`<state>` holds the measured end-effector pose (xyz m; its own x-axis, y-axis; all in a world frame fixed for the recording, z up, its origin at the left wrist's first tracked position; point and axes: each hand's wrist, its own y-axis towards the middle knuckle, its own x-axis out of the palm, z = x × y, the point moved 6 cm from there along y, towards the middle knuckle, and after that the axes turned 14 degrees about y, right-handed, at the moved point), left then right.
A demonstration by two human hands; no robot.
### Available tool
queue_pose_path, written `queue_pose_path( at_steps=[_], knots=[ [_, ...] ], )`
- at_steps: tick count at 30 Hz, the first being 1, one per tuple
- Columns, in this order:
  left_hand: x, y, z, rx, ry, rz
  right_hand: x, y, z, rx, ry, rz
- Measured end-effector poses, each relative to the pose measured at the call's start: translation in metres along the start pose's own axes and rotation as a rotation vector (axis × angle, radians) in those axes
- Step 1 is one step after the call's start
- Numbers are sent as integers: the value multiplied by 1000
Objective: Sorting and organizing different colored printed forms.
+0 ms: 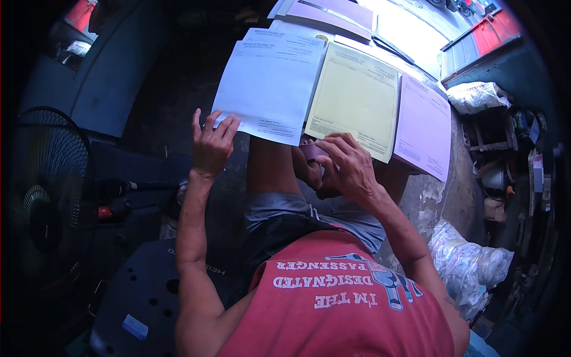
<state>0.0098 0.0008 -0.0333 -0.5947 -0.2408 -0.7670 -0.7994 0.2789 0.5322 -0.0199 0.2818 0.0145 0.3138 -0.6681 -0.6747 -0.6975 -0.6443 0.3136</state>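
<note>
White form sheet (269,89) sits just above the left hand (211,146); fingers pinch its lower left corner, probably to keep it flat and fanned out on the lap. Sheet is thin printed paper, lightly curled, overlapping another white sheet (285,37) behind it. Yellow form (355,98) lies just right of it, its bottom edge touching the right hand (348,166). That hand is curled over a small purplish item (312,150), fingers bent; can't tell what it is. Pink sheet (425,125) sits further right of that hand. Black fan (47,190) well left of left hand.
</note>
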Motion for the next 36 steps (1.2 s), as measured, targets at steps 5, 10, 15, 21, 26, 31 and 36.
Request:
queue_pose_path(
  at_steps=[5,10,15,21,26,31,36],
  knots=[
    [-35,2,8,4,-84,24,22,53,-33,-331,-285,129],
    [-64,30,43,-19,-88,117,48,86,3,-297,-617,-177],
    [-81,35,139,282,-242,318,-5,77,23,-432,-489,-35],
    [-37,84,196,335,-219,151,-74,25,64,-252,-562,58],
    [-28,82,187,353,-248,287,-78,-10,82,34,-484,38],
    [-34,87,182,334,-374,199,-55,-31,60,-59,-503,21],
    [-49,113,165,292,-487,4,-58,-30,56,-4,-428,-12]
  ],
)
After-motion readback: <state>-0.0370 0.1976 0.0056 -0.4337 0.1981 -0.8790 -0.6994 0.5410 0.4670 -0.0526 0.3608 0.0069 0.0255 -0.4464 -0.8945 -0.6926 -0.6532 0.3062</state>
